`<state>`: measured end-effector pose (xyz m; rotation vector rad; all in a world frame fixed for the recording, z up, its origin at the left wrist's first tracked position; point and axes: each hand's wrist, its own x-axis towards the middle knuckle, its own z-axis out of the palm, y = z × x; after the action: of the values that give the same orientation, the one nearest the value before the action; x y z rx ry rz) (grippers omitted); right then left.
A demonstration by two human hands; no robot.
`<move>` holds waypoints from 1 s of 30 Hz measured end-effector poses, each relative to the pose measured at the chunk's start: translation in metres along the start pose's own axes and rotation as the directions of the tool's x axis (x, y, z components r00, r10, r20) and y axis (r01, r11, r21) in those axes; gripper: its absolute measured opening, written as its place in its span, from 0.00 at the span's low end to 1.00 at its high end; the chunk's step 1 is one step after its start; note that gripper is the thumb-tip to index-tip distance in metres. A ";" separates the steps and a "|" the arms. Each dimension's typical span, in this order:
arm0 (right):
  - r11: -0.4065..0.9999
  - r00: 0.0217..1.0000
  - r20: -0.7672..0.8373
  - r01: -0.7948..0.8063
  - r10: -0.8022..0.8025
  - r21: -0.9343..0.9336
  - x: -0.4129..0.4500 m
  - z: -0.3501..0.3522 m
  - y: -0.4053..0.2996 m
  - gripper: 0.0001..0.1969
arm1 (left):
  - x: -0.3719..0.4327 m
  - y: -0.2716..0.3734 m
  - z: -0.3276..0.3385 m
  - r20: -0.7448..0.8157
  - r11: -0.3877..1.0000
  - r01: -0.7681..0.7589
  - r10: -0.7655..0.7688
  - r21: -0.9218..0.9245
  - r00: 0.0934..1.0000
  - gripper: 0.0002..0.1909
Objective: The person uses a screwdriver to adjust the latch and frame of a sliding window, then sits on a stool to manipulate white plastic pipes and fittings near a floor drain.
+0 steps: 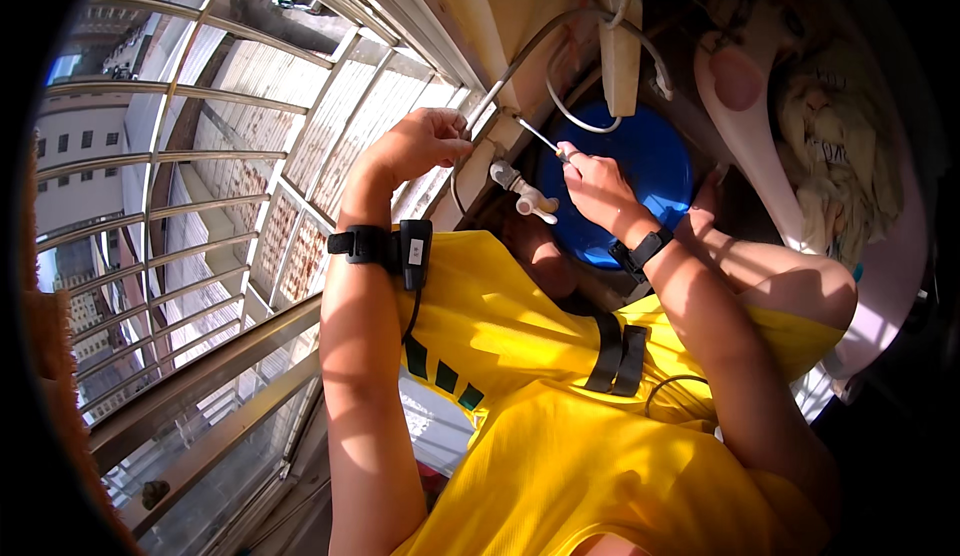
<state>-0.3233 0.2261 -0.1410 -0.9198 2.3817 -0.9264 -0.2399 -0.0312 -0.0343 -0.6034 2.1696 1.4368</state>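
Observation:
My right hand grips the handle of a screwdriver; its thin metal shaft points up and left to the wall's corner by the window frame. At the grey cable, which runs along the frame, my left hand has its thumb and fingertips pinched together, apparently on the cable. Between the hands a white plastic tap sticks out from the wall. A blue round tub or lid lies below my right hand. Above it hangs a cream power strip or box with cables around it.
Metal window bars fill the left side, with roofs and buildings beyond. A sliding window rail runs at the lower left. To the right stands a pale pink basin or tub with cloth gloves by it. My bare knees and feet are close to the blue tub.

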 end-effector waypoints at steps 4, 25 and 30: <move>0.999 0.999 0.040 -0.029 0.027 0.045 -0.006 0.000 -0.004 0.17 | 0.001 -0.005 -0.001 0.000 0.999 -0.012 0.012 -0.039 1.000 0.02; 0.995 0.999 -0.044 -0.009 0.014 0.101 -0.017 0.001 0.007 0.14 | 0.005 -0.008 -0.001 0.010 0.996 -0.053 0.054 -0.067 0.998 0.05; 0.997 0.999 0.026 0.025 -0.027 0.072 -0.010 -0.014 0.004 0.16 | -0.002 0.006 0.000 -0.002 1.000 0.013 -0.013 0.020 1.000 0.04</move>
<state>-0.3263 0.2412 -0.1324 -0.9322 2.3033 -0.9956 -0.2423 -0.0288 -0.0285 -0.6103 2.1752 1.4063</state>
